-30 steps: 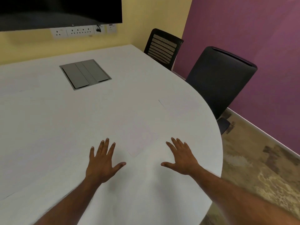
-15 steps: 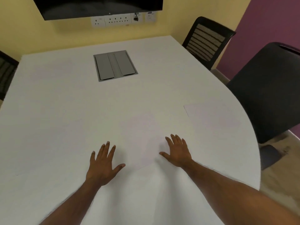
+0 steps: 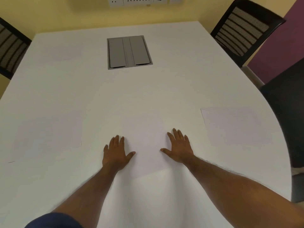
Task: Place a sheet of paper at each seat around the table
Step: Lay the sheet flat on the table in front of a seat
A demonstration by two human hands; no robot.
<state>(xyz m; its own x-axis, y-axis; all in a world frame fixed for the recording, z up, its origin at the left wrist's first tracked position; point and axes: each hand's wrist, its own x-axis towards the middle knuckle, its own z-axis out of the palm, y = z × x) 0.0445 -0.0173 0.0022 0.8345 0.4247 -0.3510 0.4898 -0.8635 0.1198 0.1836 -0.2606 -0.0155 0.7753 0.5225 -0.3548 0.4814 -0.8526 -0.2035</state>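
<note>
A white sheet of paper lies flat on the white table right in front of me. My left hand presses flat on its left edge, fingers spread. My right hand rests flat on its right edge, fingers spread too. Neither hand grips anything. A second sheet lies at the right, by the dark chair. A third sheet lies at the left. A faint fourth sheet sits at the far left near a mesh chair.
A grey cable hatch is set into the table's middle. A black mesh chair stands at the far right corner. Wall sockets line the yellow wall. The table's rounded edge curves along the right.
My view has swung left and down, so the table is now centred and the left sheets and left chair show. Both hands stay flat on the near sheet.
</note>
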